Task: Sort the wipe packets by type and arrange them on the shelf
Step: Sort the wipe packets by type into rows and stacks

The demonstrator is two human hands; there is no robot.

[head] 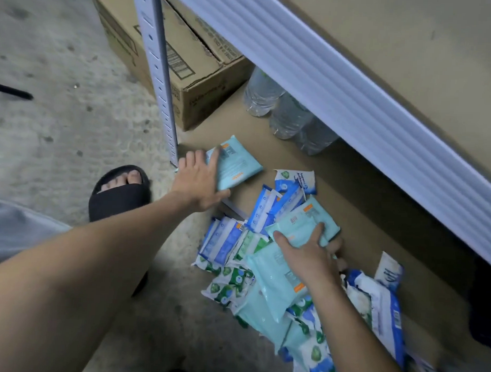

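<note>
Bottom shelf (363, 206): sorting barely begun, by the look of it.
- First teal packet (239, 166): laid apart at the left end; left hand (200, 181) rests on it, fingers flat and spread.
- Second teal packet (298, 221): right hand (308, 257) grips it atop the pile, fingers curled round it.
- Mixed pile (236, 258): blue, green and teal packets, unsorted.

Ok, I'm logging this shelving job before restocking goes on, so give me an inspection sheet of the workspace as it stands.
Surface: brown bottom shelf board, part bare.
Job's things: lone teal packet set apart; mixed pile of blue, green and teal packets unsorted.
Clutter: cardboard boxes, water bottles on the shelf.
Grippers: left hand flat on lone teal packet; right hand grips top teal packet.
Cables: black strip on floor, unclear.
Surroundings: concrete floor, sandalled foot.
</note>
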